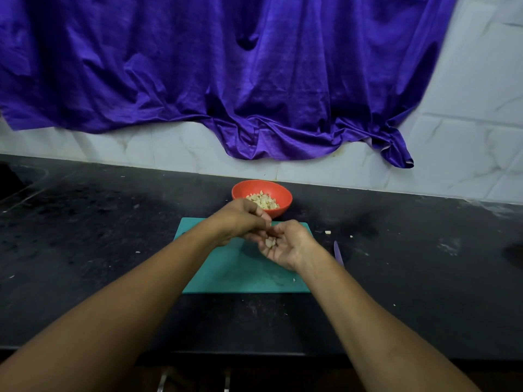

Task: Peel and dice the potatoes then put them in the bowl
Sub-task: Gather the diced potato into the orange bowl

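Observation:
An orange bowl (pixel 278 195) stands on the black counter just behind a teal cutting board (pixel 235 275); it holds a heap of diced potato (pixel 263 201). Over the board's far half my right hand (pixel 288 246) is cupped palm up with a few potato pieces (pixel 270 242) lying in it. My left hand (pixel 240 222) is palm down beside it, its fingertips bunched and touching the right palm at those pieces. Whether the left fingers pinch a piece I cannot tell. A purple knife (pixel 338 252) lies on the counter right of the board, partly hidden by my right wrist.
Stray potato bits (pixel 327 232) lie on the counter right of the board, and small crumbs are scattered around. A purple cloth (pixel 226 80) hangs over the white tiled wall behind the bowl. A sink edge (pixel 19 179) shows at far left.

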Demonstrator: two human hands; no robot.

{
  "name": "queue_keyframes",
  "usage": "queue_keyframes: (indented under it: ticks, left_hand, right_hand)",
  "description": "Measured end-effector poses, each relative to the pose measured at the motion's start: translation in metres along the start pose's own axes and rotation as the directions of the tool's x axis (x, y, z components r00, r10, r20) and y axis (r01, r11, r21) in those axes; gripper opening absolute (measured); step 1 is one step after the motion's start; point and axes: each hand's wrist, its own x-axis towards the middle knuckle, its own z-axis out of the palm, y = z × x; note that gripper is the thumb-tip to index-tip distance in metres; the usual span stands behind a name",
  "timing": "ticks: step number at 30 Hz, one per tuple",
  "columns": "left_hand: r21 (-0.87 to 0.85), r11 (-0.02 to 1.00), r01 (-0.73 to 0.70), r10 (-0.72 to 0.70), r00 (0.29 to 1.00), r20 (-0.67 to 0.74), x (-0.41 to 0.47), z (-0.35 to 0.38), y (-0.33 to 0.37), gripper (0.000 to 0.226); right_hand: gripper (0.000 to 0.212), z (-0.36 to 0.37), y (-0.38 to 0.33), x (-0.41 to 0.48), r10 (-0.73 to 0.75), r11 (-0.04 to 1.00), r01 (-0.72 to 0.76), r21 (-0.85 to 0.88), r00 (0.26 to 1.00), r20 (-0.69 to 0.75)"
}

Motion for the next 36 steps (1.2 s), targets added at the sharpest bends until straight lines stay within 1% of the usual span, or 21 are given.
queue_keyframes:
  ticks: [2,5,8,11,14,16,20,22,24,28,32,34,36]
  left_hand:
    - [0.099,0.994,-0.049,0.052,0.998,-0.027,0.007,0.003,0.009,0.009]
    - [0.259,0.964,-0.062,0.061,0.998,0.011,0.012,0.002,0.017,0.018]
    - [0.353,0.932,-0.082,0.074,0.997,0.037,0.014,-0.002,0.022,0.023]
    - [0.363,0.923,-0.130,0.122,0.992,0.043,0.014,-0.006,0.024,0.028]
    - [0.328,0.926,-0.187,0.220,0.973,-0.065,0.014,-0.012,0.024,0.029]
    - [0.334,0.916,-0.220,0.263,0.961,-0.087,0.018,-0.018,0.022,0.024]
    - [0.438,0.867,-0.237,0.277,0.960,-0.028,0.025,-0.021,0.014,0.019]
    - [0.478,0.845,-0.242,0.286,0.958,-0.021,0.028,-0.020,0.012,0.019]
    - [0.474,0.848,-0.238,0.292,0.956,-0.041,0.032,-0.020,0.010,0.019]
    - [0.471,0.854,-0.223,0.283,0.957,-0.059,0.035,-0.023,0.007,0.017]
    - [0.540,0.819,-0.194,0.309,0.942,-0.130,0.037,-0.029,0.007,0.013]
    - [0.508,0.838,-0.200,0.312,0.939,-0.146,0.037,-0.032,0.006,0.011]
    - [0.390,0.895,-0.217,0.309,0.932,-0.190,0.038,-0.034,0.004,0.010]
  right_hand:
    - [0.034,0.005,-0.001,-0.001,0.003,0.993,-0.004,0.116,1.000,0.017]
    - [0.037,0.010,-0.004,0.001,0.002,0.964,-0.015,0.266,0.999,0.052]
    - [0.036,0.012,-0.007,0.005,-0.013,0.951,-0.005,0.309,0.998,0.055]
    - [0.036,0.014,-0.010,0.010,-0.023,0.949,0.007,0.316,0.999,0.049]
    - [0.032,0.017,-0.012,0.015,-0.028,0.949,0.010,0.314,0.998,0.054]
    - [0.032,0.019,-0.015,0.017,-0.042,0.959,0.023,0.282,0.997,0.063]
    - [0.035,0.020,-0.021,0.024,-0.042,0.971,0.023,0.240,0.996,0.078]
    - [0.031,0.020,-0.022,0.027,-0.043,0.974,0.026,0.226,0.997,0.068]
    - [0.027,0.019,-0.022,0.029,-0.049,0.976,0.034,0.213,0.997,0.065]
    - [0.027,0.018,-0.022,0.033,-0.058,0.983,0.042,0.178,0.995,0.082]
    - [0.021,0.014,-0.028,0.039,-0.053,0.988,0.038,0.152,0.994,0.092]
    - [0.020,0.013,-0.033,0.039,-0.060,0.987,0.046,0.152,0.994,0.087]
    - [0.015,0.015,-0.042,0.039,-0.086,0.986,0.074,0.152,0.994,0.073]
